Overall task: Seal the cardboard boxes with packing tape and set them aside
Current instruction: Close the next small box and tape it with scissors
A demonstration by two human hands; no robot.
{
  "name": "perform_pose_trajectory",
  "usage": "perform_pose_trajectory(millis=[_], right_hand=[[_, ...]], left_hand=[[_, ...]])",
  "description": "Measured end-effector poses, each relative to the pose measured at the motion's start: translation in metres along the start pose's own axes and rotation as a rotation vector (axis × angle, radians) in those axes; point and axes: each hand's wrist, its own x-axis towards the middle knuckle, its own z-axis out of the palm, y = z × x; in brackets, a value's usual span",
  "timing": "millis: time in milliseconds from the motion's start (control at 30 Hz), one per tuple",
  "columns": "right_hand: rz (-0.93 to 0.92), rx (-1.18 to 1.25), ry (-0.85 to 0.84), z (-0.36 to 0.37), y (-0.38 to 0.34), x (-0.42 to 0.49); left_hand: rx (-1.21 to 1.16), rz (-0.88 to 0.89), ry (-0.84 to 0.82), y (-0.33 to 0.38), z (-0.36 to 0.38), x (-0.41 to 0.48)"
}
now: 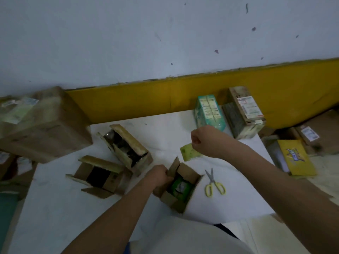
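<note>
Clamped on the near-left flap of a small open cardboard box (180, 187), the left hand (159, 176) holds it at the front of the white table (55, 208); a green packet (180, 186) lies inside the box; the right hand (205, 139) is raised above the table in a closed fist, though whether it grips anything I cannot tell (a green card (189, 153) lies just beneath it); yellow-handled scissors (213, 183) lie just right of the box; two more open boxes (128, 145) (100, 176) stand to its left, flaps up, dark contents showing; sealed parcels (245, 112) stand at the far right edge near a green-white pack (209, 111); a large taped carton (44, 123) sits at the far left.
</note>
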Motion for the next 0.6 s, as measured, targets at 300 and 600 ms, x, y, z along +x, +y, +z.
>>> perform_pose_trajectory(millis=[300, 600], right_hand=[[-0.086, -0.393, -0.099, -0.015, 0.021, -0.026], [-0.301, -0.412, 0.011, 0.002, 0.049, -0.069]], left_hand=[[-1.197, -0.354, -0.053, 0.04, 0.067, -0.016], [-1.669, -0.409, -0.149, 0.086, 0.087, -0.01]])
